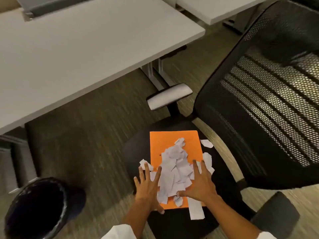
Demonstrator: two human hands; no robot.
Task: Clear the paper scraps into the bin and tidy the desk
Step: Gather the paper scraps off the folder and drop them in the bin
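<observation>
A heap of torn white paper scraps [176,171] lies on an orange folder [165,140] that rests flat on the black seat [222,183] of an office chair. My left hand [148,185] is spread at the heap's left edge, fingers apart, thumb on the folder's lower left corner. My right hand [200,183] is spread against the heap's right side. Neither hand grips anything. A few scraps [207,143] have slid off the folder onto the seat. A black bin [32,211] with a dark liner stands on the floor at the lower left, open.
A grey desk [77,54] fills the upper left, with its legs [155,73] behind the chair. The chair's mesh back [272,94] rises at the right; its armrests [169,96] flank the seat. Striped carpet [89,135] lies between bin and chair. A second desk [215,7] is at the top.
</observation>
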